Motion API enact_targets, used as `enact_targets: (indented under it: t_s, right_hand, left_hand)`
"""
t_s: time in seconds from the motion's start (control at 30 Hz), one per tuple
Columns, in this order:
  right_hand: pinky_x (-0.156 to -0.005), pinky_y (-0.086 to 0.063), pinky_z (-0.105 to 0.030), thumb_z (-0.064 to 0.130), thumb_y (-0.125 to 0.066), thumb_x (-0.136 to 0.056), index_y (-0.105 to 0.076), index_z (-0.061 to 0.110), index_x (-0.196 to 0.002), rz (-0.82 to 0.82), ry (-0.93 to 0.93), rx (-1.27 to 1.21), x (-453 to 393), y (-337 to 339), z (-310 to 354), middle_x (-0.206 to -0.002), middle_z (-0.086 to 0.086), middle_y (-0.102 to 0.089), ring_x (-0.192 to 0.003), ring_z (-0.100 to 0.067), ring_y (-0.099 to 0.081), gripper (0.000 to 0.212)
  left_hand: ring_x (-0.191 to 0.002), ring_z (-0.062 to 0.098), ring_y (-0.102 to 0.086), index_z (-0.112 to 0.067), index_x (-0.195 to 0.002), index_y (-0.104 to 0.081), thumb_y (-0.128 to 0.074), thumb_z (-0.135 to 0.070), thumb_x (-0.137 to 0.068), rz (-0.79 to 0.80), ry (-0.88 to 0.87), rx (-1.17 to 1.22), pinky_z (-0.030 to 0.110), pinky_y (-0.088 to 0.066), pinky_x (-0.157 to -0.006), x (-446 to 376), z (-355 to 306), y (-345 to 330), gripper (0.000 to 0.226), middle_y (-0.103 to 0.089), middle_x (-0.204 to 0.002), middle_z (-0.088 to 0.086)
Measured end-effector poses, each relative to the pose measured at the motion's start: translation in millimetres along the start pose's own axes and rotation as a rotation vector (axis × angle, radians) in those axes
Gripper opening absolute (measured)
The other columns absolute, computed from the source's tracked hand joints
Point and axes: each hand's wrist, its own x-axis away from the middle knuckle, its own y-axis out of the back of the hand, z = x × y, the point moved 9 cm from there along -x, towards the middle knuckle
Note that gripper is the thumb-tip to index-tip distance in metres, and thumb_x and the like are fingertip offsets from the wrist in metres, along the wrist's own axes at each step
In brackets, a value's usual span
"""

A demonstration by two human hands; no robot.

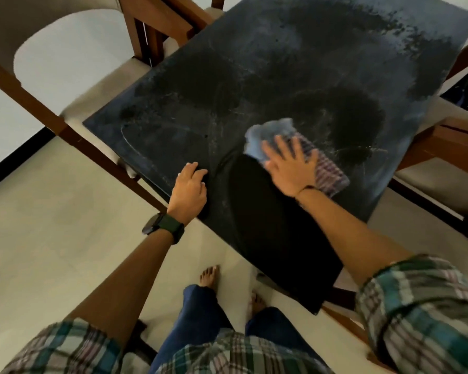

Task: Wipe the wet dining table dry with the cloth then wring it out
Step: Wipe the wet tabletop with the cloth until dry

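Note:
The dark dining table (254,85) fills the upper middle of the head view, its top streaked and blotched with wet patches. A plain dark band runs from the near corner up to the cloth. The cloth (327,168), blue with a checked part, lies flat on the table. My right hand (291,167) presses on it with fingers spread. My left hand (189,190), a dark watch on its wrist, rests on the table's near left edge, fingers bent over the top.
Wooden chairs with pale cushions stand around the table: one at the left (73,76), one at the right (443,157), another by the near corner (343,314). My bare feet (210,275) stand on the pale tiled floor (52,238).

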Motion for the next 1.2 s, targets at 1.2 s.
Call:
enact_targets:
  t_s: [1.2]
  right_hand:
    - [-0.101, -0.018, -0.075, 0.049, -0.032, -0.091, -0.03, 0.046, -0.14, 0.041, 0.501, 0.071, 63, -23, 188, -0.154, 0.006, -0.028, -0.142, -0.035, -0.022, 0.05]
  left_hand:
    - [-0.139, 0.018, -0.027, -0.01, -0.131, -0.045, -0.031, -0.024, -0.099, 0.011, -0.07, 0.308, 0.027, -0.019, -0.111, -50, 15, 64, 0.038, -0.039, -0.146, 0.009]
